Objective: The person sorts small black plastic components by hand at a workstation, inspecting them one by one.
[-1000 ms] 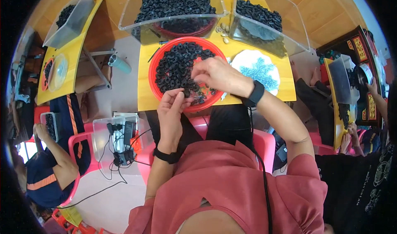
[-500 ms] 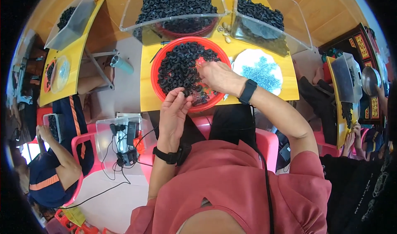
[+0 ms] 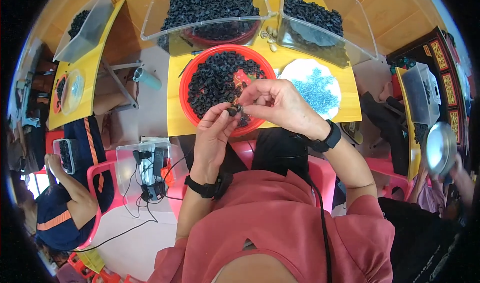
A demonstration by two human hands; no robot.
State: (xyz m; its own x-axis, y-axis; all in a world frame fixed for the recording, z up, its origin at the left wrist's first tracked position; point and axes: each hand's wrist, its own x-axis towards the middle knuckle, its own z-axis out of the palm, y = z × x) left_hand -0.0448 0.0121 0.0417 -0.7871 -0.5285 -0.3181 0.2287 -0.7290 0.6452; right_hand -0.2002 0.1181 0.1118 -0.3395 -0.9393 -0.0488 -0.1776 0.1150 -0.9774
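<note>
My left hand [image 3: 211,140] pinches a small black ring-like part [image 3: 232,112] between thumb and fingertips, above the near side of a red basin [image 3: 185,85]. My right hand [image 3: 285,105] is closed in a pinch right beside that part, its fingertips meeting my left ones. Whatever sits between the right fingertips is too small to make out. Many loose black parts [image 3: 210,78] of the same look fill the basin, and a patterned patch of its bottom shows among them. To the right lies a white plate [image 3: 290,72] with tiny blue pieces [image 3: 319,94] heaped on it.
Two clear bins [image 3: 200,28] [image 3: 327,45] of black parts stand at the back of the yellow table [image 3: 176,125]. Shells [image 3: 272,33] lie between them. A clear box [image 3: 131,165] of cables is left of my chair. Other people sit at tables on both sides.
My right hand has come up out of the basin and moved toward me, to the part in my left hand. On the right, a person's metal bowl has moved nearer.
</note>
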